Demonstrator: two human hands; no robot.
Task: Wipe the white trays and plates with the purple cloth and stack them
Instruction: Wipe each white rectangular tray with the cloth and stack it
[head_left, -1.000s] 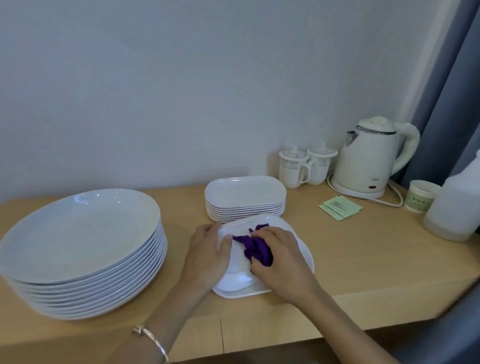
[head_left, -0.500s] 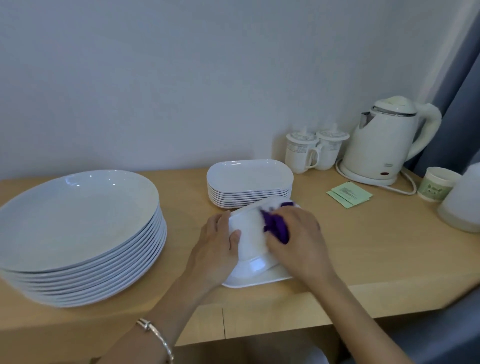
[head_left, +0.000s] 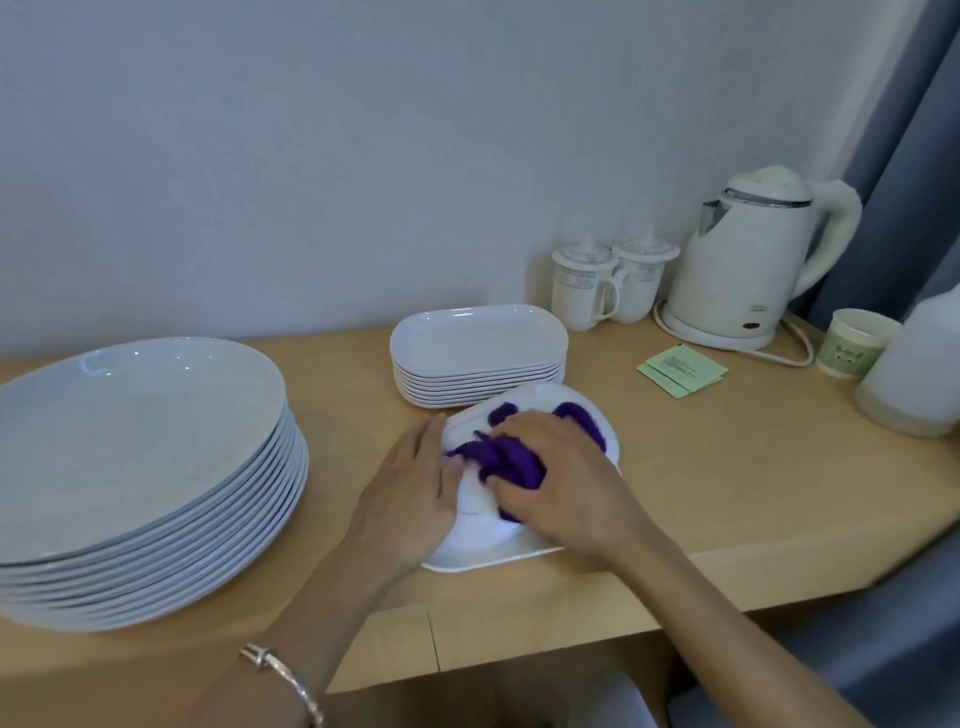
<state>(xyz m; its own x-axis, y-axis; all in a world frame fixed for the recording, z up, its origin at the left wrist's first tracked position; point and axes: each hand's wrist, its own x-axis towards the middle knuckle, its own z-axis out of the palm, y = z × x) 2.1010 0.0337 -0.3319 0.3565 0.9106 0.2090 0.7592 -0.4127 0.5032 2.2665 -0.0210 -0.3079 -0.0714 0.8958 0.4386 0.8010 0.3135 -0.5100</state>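
On the wooden counter (head_left: 727, 493), near its front edge, a white tray (head_left: 483, 545) lies flat, with both hands working on it. The left hand (head_left: 410, 499) rests on the tray's left side, fingers laid flat and close together, thumb against the rim; whether it grips or only steadies cannot be told. The right hand (head_left: 561, 488) is closed around a bunched purple cloth (head_left: 511, 462) and presses it down onto the tray's surface; folds of cloth show past the fingers and beside the knuckles. The two hands sit close together, almost touching. Just behind the tray stands a stack of white trays (head_left: 478, 358), its front edge nearly touching the tray in use. Well to the left is a tall stack of round white plates (head_left: 140, 467). A silver bracelet (head_left: 280, 675) circles the left wrist. At the back right stand two lidded mugs (head_left: 608, 283), a white kettle (head_left: 748, 270) on its base, green sachets (head_left: 680, 370), a paper cup (head_left: 852, 351) and a cloudy plastic jug (head_left: 919, 374)
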